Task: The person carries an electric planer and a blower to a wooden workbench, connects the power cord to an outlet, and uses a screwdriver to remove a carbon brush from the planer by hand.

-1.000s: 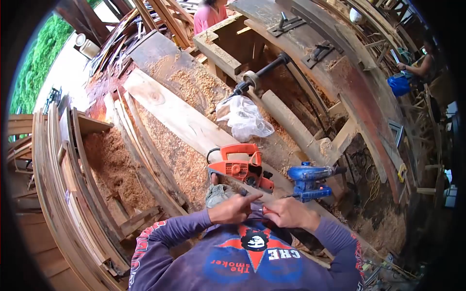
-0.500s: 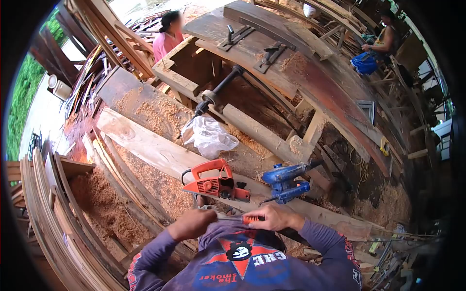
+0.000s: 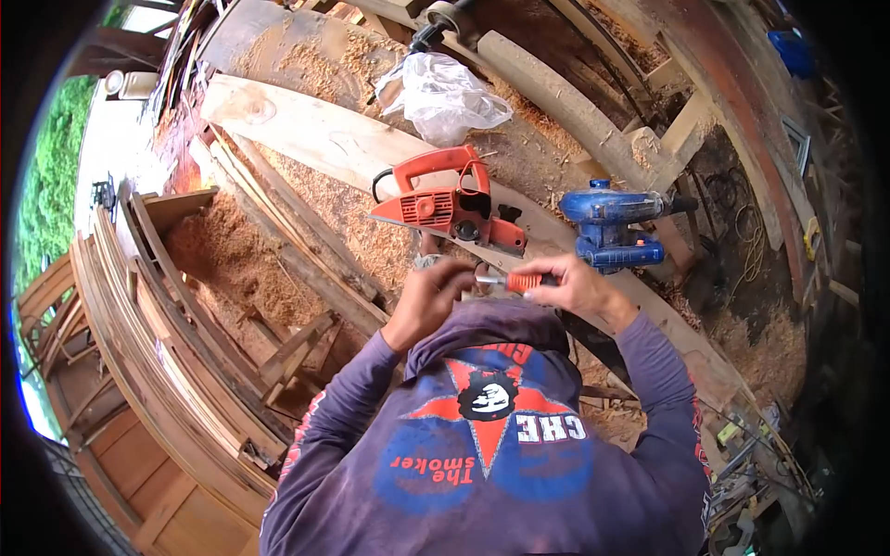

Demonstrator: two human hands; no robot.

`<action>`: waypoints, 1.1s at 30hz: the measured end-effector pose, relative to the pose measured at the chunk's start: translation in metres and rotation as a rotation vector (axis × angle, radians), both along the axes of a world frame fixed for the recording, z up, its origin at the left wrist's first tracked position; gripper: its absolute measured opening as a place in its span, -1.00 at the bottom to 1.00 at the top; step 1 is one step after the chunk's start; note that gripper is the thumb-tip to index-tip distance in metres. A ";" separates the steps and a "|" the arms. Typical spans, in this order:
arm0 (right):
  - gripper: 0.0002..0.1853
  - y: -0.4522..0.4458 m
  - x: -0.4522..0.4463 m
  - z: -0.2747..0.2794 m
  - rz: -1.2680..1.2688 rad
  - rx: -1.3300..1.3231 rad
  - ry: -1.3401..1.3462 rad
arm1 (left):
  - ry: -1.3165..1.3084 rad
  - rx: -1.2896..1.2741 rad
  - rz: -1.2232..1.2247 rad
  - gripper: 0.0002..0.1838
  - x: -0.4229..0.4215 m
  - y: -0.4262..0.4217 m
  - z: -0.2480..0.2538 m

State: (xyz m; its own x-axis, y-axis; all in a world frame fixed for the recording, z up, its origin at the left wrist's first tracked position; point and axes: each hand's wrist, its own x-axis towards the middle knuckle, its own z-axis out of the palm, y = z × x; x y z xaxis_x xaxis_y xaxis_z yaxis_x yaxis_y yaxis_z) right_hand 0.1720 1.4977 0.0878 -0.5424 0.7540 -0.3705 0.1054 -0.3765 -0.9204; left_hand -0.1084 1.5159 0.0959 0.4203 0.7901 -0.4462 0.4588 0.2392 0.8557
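Gripping red-handled tool (image 3: 525, 281): right hand (image 3: 586, 289), closed | left hand (image 3: 430, 295): curled near its tip, hold unclear | orange planer (image 3: 439, 208) beyond

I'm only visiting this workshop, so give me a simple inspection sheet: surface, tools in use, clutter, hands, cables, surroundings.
Surface: long pale board, lying diagonally, with a visible knot near its far end.
Tool in use: small orange-handled tool with a metal shaft; its exact kind is unclear.
Clutter: wood shavings, crumpled plastic bag, orange planer, blue blower.
Left hand: fingers at the shaft's tip; whether they grip it is unclear.
Right hand: holds the handle.
Cables: yellow cord looped at the right; black cord curled behind the planer; ends not traceable.
Surroundings: long curved planks at the left, greenery beyond.
Other people: nothing seen.
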 end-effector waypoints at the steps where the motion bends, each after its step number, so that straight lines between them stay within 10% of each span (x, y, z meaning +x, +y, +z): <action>1: -0.60 0.006 0.006 -0.003 -0.045 -0.044 0.054 | -0.165 -0.117 0.244 -0.76 0.007 0.001 -0.009; 5: -0.63 0.017 0.024 -0.013 -0.235 -0.140 0.075 | -0.351 -0.366 0.616 -0.75 0.030 0.006 -0.023; 10: -0.61 0.059 0.036 -0.036 -0.092 0.148 -0.231 | 0.400 0.777 0.355 -0.59 0.025 0.033 -0.020; 13: -0.60 0.077 0.032 -0.060 -0.085 0.144 -0.104 | 0.583 0.698 0.086 -0.18 0.025 0.064 -0.008; 24: -0.56 0.083 0.031 -0.060 -0.018 -0.041 -0.042 | 0.554 0.653 -0.159 -0.41 0.023 0.078 -0.032; 33: -0.68 0.075 0.027 -0.068 -0.097 0.325 -0.157 | 0.535 0.685 -0.269 -0.42 0.022 0.089 -0.028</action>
